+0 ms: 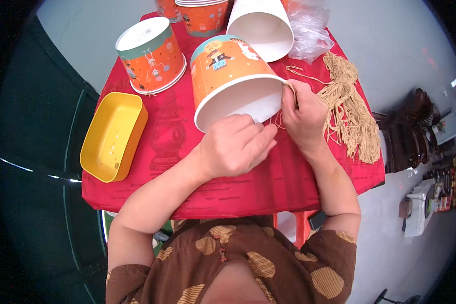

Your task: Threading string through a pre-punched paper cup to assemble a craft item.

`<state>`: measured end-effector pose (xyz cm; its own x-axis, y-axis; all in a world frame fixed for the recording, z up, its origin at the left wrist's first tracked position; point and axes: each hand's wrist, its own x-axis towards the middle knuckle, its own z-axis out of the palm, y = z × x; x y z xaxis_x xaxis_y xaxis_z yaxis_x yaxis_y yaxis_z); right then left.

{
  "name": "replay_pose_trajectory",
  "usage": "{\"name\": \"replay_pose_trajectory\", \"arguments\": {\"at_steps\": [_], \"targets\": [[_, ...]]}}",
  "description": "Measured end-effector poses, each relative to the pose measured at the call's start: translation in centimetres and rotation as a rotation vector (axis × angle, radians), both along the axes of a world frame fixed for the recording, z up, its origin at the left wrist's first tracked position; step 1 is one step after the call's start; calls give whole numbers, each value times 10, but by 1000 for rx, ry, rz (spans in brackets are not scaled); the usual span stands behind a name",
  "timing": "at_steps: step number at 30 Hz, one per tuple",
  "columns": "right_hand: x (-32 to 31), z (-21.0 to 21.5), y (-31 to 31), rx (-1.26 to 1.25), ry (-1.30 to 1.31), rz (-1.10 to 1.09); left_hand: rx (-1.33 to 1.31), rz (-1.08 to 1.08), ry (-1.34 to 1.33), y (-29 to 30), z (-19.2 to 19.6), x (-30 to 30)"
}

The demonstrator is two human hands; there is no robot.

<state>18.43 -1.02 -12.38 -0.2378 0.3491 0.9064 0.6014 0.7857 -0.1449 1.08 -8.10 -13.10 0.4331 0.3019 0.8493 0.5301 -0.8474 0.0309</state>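
An orange paper bucket point(233, 61) with cartoon figures lies tipped on its side, its white mouth facing me. At the right end of the rim, my right hand point(304, 112) pinches a tan string point(291, 91) between thumb and finger, against the bucket's edge. My left hand point(235, 144) is closed in front of the lower rim, its fingertips partly hidden; I cannot make out what is in them. Thin strands hang between both hands. To the right lies a loose bundle of tan strings point(347, 109).
A yellow rectangular tub point(88, 144) with small bits inside sits at the left. Behind it stand upside-down orange buckets point(152, 58). At the back are stacked buckets point(202, 20), a white bucket on its side point(261, 35) and a clear plastic bag point(309, 33). A red cloth point(167, 187) covers the table.
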Motion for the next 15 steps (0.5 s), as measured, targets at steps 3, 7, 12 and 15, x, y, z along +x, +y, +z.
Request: {"name": "replay_pose_trajectory", "arguments": {"at_steps": [3,7,12,15], "targets": [[0,5,-1,72,-21,61,121,-2,-31,-16,20,-5],[3,7,-6,105,-57,189,0,251,-18,-33,66,-17],[-1,15,-28,51,-163,351,-381,353,216,-57,95,-31],[-10,19,-41,55,-138,448,-463,341,283,-66,94,-35]]}}
